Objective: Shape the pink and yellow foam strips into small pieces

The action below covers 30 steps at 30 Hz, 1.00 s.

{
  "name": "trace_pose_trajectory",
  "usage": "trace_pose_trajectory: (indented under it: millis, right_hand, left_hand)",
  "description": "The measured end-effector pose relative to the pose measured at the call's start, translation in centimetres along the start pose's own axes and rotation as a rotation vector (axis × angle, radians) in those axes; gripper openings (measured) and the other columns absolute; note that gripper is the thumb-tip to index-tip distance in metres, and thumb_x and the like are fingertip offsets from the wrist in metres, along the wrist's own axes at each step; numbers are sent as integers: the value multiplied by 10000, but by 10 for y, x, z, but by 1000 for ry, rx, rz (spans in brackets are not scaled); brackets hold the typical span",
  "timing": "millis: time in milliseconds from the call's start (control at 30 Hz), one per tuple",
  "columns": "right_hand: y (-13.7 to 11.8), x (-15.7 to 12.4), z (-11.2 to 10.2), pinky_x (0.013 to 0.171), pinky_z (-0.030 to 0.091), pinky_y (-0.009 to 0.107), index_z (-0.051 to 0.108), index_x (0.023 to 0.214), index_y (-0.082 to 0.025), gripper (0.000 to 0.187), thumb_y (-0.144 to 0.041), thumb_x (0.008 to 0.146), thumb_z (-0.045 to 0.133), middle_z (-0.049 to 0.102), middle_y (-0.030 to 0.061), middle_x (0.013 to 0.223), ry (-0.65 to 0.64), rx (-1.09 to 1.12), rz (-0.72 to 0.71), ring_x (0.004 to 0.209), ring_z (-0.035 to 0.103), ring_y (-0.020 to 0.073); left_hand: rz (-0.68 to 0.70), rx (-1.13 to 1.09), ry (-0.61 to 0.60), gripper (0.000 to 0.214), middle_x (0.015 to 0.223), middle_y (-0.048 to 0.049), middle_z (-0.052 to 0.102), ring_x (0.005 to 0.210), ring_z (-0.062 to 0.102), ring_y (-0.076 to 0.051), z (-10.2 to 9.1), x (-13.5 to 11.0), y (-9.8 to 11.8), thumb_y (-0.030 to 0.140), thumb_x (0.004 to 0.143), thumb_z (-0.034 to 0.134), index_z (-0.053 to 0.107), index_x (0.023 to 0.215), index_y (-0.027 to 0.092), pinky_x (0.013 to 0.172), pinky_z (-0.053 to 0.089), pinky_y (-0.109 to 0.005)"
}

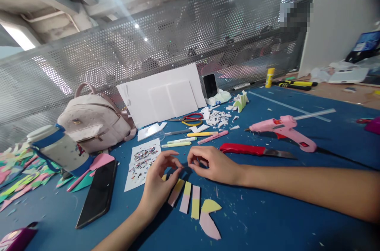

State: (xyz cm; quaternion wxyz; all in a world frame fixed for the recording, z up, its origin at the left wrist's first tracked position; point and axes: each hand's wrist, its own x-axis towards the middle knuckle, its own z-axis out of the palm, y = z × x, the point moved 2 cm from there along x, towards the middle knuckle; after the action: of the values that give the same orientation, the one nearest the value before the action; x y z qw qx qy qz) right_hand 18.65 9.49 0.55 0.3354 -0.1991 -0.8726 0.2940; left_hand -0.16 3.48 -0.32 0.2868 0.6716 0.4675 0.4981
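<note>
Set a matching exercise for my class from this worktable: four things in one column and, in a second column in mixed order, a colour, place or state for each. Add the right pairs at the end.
Column one
1. Glue gun
2. Knife
3. Small shiny pieces
4. Two-tone strips

Column two
A. Scattered on a white sheet
B. Yellow and pink, side by side near the left hand
C. Red-handled, with its blade showing
D. Mostly pink, with a pale stick at its back

Right pairs: 1-D, 2-C, 3-A, 4-B
</note>
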Motion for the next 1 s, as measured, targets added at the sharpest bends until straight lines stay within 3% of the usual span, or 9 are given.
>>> trace_pose_trajectory:
  millis: [1000]
  right_hand:
    - [1,1,0,578,345,215,606,857,-179,80,-105,856,573,559,-23,746,0,-5,-3,621,480,98]
  left_hand:
    - [-3,-19,-6,306,864,5,643,824,628,-149,1,0,-1,96,875,615,543,1135,240,810,494,-297]
